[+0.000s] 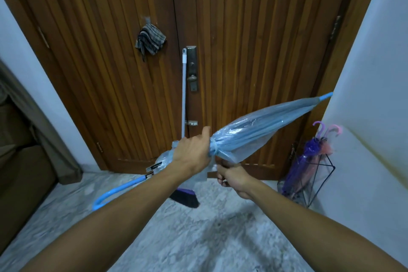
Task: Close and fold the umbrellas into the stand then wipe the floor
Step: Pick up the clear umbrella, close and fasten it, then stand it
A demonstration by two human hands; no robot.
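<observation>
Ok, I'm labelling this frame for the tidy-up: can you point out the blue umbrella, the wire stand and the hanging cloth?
blue umbrella [262,127]: head view, on the folded canopy.
wire stand [324,178]: head view, on its black wire frame.
cloth [150,38]: head view, on the middle of the bundle hanging on the door.

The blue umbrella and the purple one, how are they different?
The blue umbrella is held in the air, lying slantwise, gripped by the left hand and right hand. The purple umbrella stands in the wire stand, handle up, nobody touching it. Both are closed, with curved handles.
</observation>
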